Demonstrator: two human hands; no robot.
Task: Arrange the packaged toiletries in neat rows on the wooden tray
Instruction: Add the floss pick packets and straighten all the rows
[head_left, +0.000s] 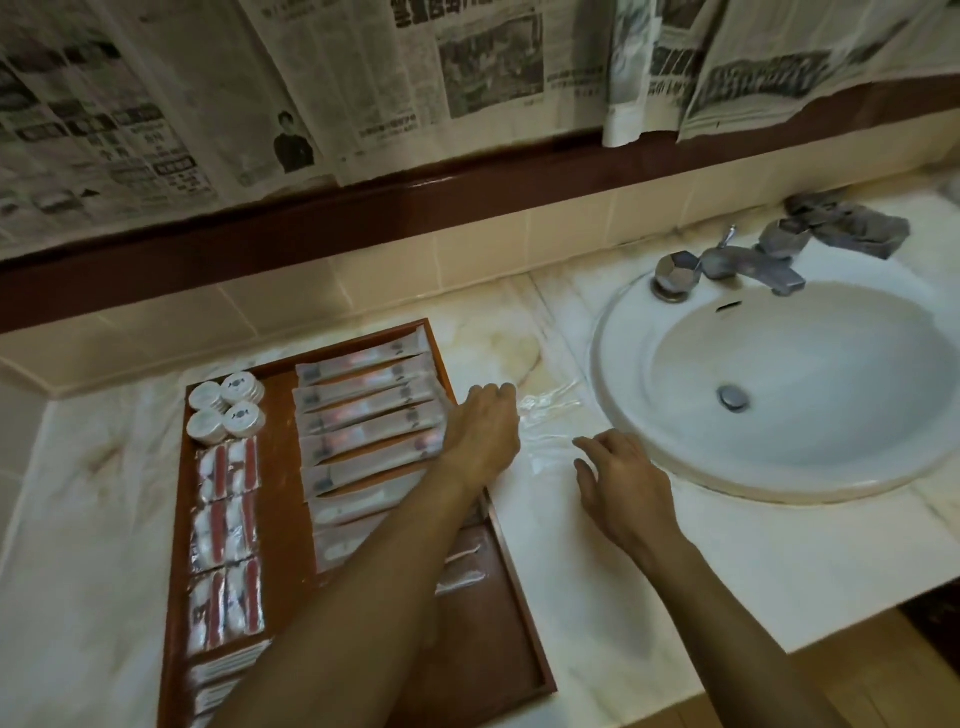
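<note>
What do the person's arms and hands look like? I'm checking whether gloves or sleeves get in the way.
Both forearms are bare as far as the frame shows, with no sleeves in view. The left hand and right hand wear no gloves, and no watch, ring or bracelet shows.

The wooden tray (291, 551) is the landmark. Its left column is filled by round white packets (226, 408) and red-striped sachets (226, 525); long flat packets (369, 415) crowd its right column. A bare strip of tray floor runs between the columns, and its near right corner is open. Right of the tray, clear plastic wrappers (545, 434) lie on the marble counter (727, 561) before the sink (779, 384).
</note>
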